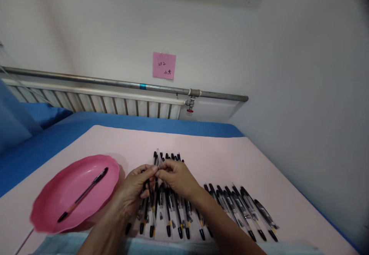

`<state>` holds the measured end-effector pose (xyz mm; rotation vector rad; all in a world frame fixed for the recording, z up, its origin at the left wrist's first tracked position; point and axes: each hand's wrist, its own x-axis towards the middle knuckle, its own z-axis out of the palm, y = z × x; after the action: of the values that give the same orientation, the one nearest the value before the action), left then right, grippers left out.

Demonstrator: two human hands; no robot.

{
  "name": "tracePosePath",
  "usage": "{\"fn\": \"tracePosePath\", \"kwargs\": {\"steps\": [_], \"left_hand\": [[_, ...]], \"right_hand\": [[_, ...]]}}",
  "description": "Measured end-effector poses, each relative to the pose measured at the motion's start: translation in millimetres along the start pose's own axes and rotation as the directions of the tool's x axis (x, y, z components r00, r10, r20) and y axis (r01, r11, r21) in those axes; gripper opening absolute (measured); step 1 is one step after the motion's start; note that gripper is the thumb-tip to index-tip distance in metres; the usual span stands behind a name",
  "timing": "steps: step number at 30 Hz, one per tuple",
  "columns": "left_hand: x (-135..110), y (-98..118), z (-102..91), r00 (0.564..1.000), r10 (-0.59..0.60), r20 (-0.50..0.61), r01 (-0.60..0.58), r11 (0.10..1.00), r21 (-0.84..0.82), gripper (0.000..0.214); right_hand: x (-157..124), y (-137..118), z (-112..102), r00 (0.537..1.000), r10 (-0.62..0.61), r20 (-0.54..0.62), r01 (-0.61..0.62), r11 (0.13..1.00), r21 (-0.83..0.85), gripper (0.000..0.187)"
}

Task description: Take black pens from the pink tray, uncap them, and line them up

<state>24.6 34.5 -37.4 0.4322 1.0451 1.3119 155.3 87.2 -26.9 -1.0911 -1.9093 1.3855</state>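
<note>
My left hand point(135, 186) and my right hand point(178, 178) meet at the fingertips over the pen parts, both closed in a pinch. Between them a clear plastic pen barrel point(158, 154) sticks up past the fingers; its lower part is hidden. A dark, thin pen part point(150, 195) shows below my left fingers, but I cannot tell whether that hand grips it. Beneath the hands lie several black pen caps point(168, 230), clear barrels, refills with yellowish sections and small metallic tips point(173, 224), partly covered by my hands and forearms.
On the left stands a pink scalloped tray point(43, 199) with one assembled-looking black pen point(83, 193) in it. More pen parts point(242, 209) lie in a row at right on the pale pink table cover point(213, 151). A radiator point(115, 105) and pipe point(109, 82) run along the wall.
</note>
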Motion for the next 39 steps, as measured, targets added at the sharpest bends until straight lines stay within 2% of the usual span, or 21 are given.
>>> {"fn": "tracePosePath", "kwargs": {"steps": [4,7,9,14,18,22,26,34,39], "left_hand": [[-0.3,10.5,-4.6,0.999,0.037,-0.009,-0.038,0.993,-0.113,0.019],[-0.9,23.7,-11.1,0.999,0.025,-0.037,-0.033,0.964,-0.262,0.008],[-1.6,30.5,-14.8,0.999,-0.001,-0.044,-0.014,0.944,-0.329,0.009],[-4.0,33.0,-14.8,0.998,-0.002,-0.060,-0.021,0.925,-0.379,0.010],[-4.6,30.7,-11.0,0.997,0.002,-0.079,-0.030,0.930,-0.366,0.010],[-3.7,30.6,-12.7,0.999,0.010,-0.051,-0.027,0.937,-0.348,0.010],[-3.7,29.6,-16.5,0.998,0.054,-0.027,-0.059,0.958,-0.282,0.008],[-4.2,27.5,-19.1,0.984,0.174,-0.030,-0.176,0.976,-0.125,0.022],[-3.6,28.0,-22.2,0.989,0.149,0.011,-0.148,0.987,-0.062,0.024]], "right_hand": [[-3.8,-8.3,-0.4,0.998,-0.069,0.011,0.070,0.995,-0.065,0.014],[-7.7,-14.7,-2.2,0.990,-0.108,0.093,0.119,0.985,-0.123,0.014],[-9.8,-16.6,-2.0,0.979,-0.113,0.170,0.140,0.978,-0.152,0.014],[-11.9,-13.7,2.6,0.938,-0.173,0.301,0.216,0.970,-0.114,0.008],[-10.8,-9.7,4.3,0.930,-0.191,0.315,0.242,0.961,-0.133,0.007],[-10.7,-10.3,3.7,0.934,-0.174,0.311,0.223,0.966,-0.128,0.009],[-12.1,-15.4,2.3,0.938,-0.126,0.323,0.171,0.978,-0.116,0.010],[-10.9,-15.5,0.6,0.945,0.008,0.327,0.018,0.997,-0.078,0.017],[-10.0,-12.6,0.8,0.936,-0.037,0.351,0.064,0.996,-0.064,0.017]]}}
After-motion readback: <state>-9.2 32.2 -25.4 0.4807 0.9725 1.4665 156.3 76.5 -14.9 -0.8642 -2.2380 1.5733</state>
